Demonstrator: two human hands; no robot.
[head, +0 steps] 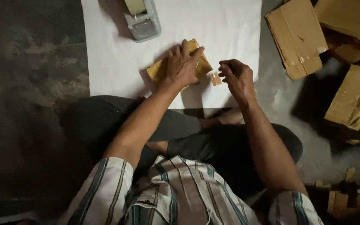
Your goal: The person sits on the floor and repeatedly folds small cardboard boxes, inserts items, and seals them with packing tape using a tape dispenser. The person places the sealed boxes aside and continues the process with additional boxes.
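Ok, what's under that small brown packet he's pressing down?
The brown packet lies on a white sheet spread over the floor. The left hand covers most of its top, so that face is hidden.

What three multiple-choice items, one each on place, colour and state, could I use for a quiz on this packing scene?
1. Where does the grey tape dispenser sit?
A. on the white sheet
B. on the bare floor
C. on a lap

2. What colour is the small flat packet?
A. blue
B. yellow-brown
C. green

3. What is the left hand doing?
A. hanging free
B. holding the dispenser
C. pressing flat on the packet

Answers: A, it stands at the sheet's far edge; B, its wrapping shows that colour; C, the palm lies on it while the right hand pinches a piece of clear tape.
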